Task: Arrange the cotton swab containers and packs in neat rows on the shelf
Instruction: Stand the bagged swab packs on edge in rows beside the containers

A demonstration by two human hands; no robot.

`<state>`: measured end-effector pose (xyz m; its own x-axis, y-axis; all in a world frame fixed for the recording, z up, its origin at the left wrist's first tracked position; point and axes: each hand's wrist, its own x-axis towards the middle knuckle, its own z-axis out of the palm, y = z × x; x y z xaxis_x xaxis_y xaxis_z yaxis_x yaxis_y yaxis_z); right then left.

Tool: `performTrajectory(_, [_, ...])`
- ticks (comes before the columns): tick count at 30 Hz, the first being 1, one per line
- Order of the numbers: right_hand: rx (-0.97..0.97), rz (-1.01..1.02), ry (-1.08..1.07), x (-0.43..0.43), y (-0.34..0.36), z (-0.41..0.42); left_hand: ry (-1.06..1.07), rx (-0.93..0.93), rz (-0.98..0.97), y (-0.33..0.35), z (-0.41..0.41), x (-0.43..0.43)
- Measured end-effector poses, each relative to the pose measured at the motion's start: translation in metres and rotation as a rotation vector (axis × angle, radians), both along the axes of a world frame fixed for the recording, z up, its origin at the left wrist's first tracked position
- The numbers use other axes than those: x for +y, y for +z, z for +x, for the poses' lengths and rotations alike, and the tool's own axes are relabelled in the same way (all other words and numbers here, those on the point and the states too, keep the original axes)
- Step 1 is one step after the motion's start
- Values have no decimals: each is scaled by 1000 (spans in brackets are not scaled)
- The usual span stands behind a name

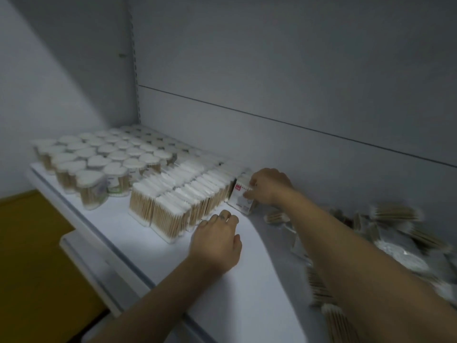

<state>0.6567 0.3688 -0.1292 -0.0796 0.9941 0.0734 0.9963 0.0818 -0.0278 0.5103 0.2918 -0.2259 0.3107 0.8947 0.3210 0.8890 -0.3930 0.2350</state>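
On the white shelf [247, 280] stand rows of round lidded swab containers [99, 159] at the left. Beside them stand rows of clear swab packs [183, 194] with wooden sticks. My right hand [268, 186] grips a white pack with a red label [241, 196] at the right end of those rows, near the back wall. My left hand [217, 243] rests on the shelf with curled fingers touching the front of the pack rows; it holds nothing that I can see.
A loose heap of swab packs [395, 231] lies on the shelf at the right, partly behind my right arm. More packs [338, 320] lie near the front right edge. A yellow-brown surface [32, 256] lies below on the left. The grey back panel [272, 82] rises behind.
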Motion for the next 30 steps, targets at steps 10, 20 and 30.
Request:
performTrajectory(10, [-302,-397,-111,-30,20,36,-50,-142,72,14,14,37])
performTrajectory(20, [-312,-255,-36,-44,23,32,-144,-231,-13,1,9,50])
performTrajectory(30, [430,-41,-9,-68,54,26,-280,-902,-185,23,4,20])
